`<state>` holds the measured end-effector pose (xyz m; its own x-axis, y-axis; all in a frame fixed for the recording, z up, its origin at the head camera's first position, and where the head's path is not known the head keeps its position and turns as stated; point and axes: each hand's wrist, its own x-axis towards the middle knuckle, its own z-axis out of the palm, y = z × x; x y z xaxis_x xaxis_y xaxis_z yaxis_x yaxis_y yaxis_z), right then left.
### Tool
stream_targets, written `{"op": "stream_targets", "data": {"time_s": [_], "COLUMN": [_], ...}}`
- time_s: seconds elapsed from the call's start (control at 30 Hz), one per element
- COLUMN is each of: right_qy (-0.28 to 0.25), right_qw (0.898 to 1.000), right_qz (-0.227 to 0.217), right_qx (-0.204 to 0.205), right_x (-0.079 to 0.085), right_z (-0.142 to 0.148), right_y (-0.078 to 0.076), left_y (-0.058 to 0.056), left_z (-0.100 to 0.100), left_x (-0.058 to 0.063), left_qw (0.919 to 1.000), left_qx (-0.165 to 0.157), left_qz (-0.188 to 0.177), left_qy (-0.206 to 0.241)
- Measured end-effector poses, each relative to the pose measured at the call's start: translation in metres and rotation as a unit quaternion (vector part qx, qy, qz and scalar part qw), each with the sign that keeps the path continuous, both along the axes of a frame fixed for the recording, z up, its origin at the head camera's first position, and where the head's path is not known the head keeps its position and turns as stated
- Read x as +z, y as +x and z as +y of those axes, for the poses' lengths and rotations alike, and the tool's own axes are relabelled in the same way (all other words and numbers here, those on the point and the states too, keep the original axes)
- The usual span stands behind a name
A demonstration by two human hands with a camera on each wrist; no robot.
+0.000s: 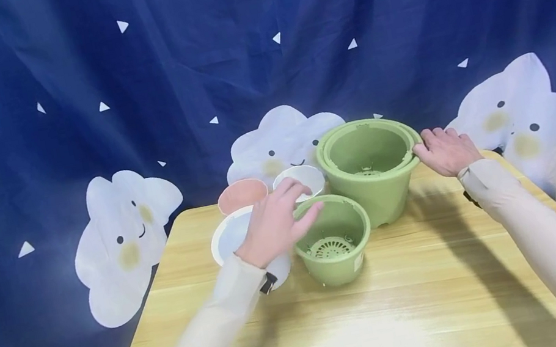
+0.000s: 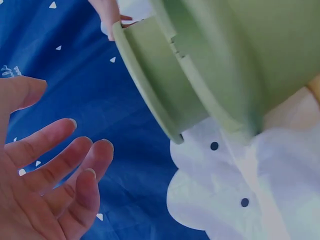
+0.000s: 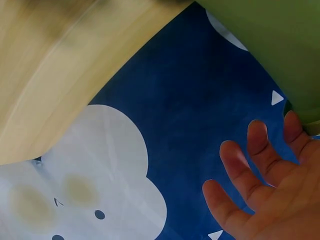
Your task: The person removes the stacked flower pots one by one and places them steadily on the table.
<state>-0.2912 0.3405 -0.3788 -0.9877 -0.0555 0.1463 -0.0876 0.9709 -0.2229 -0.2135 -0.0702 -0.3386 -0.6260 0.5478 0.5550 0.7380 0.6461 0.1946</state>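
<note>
My left hand (image 1: 275, 220) hovers with spread, bent fingers and an empty palm over the left rim of a small green plastic pot (image 1: 345, 267), overlapping it in the head view. Slotted drainage holes show in that pot's bottom. Behind it to the right stands a large green pot (image 1: 371, 197), with a second green rim nested inside. My right hand (image 1: 447, 150) is at the large pot's right rim, thumb over the edge and index finger just under it. In the right wrist view its other fingers (image 3: 237, 167) spread away from the pot wall.
Left of the green pots are a pink pot (image 1: 243, 195), a white pot (image 1: 312, 177) and a pale blue-white pot (image 1: 228, 238), partly hidden by my left hand. All stand on a wooden table (image 1: 196, 312) before a blue curtain (image 1: 180, 60) with clouds.
</note>
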Motion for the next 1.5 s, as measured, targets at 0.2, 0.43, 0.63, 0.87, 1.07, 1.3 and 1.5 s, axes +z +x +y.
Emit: {"op": "stream_targets", "data": {"time_s": [0.2,0.43,0.63,0.87,1.07,1.3,1.5], "right_qy": [0.001,0.003,0.003,0.003,0.0,-0.001,-0.006], "right_qw": [1.0,1.0,1.0,1.0,1.0,1.0,1.0], "right_qz": [0.0,0.001,0.002,-0.007,-0.003,0.0,-0.006], "right_qx": [-0.002,-0.003,-0.004,-0.002,-0.002,-0.002,-0.004], "right_x": [0.0,-0.001,0.001,0.002,0.002,0.002,0.0], "right_z": [0.002,0.002,0.002,0.002,0.002,0.002,0.002], "right_y": [0.001,0.0,-0.002,-0.003,-0.003,-0.001,0.001], "left_y": [-0.016,-0.036,-0.058,-0.08,-0.091,-0.097,-0.098], "left_z": [0.023,0.044,0.054,0.068,0.083,0.098,0.105], "left_x": [0.019,0.021,0.017,0.002,-0.009,-0.021,-0.028], "left_qw": [0.9988,0.9961,0.9931,0.9853,0.9809,0.9732,0.9687], "left_qx": [0.006,0.009,0.023,0.023,0.015,0.026,0.026], "left_qz": [-0.027,-0.057,-0.078,-0.104,-0.112,-0.133,-0.157], "left_qy": [-0.04,-0.067,-0.084,-0.134,-0.159,-0.186,-0.191]}}
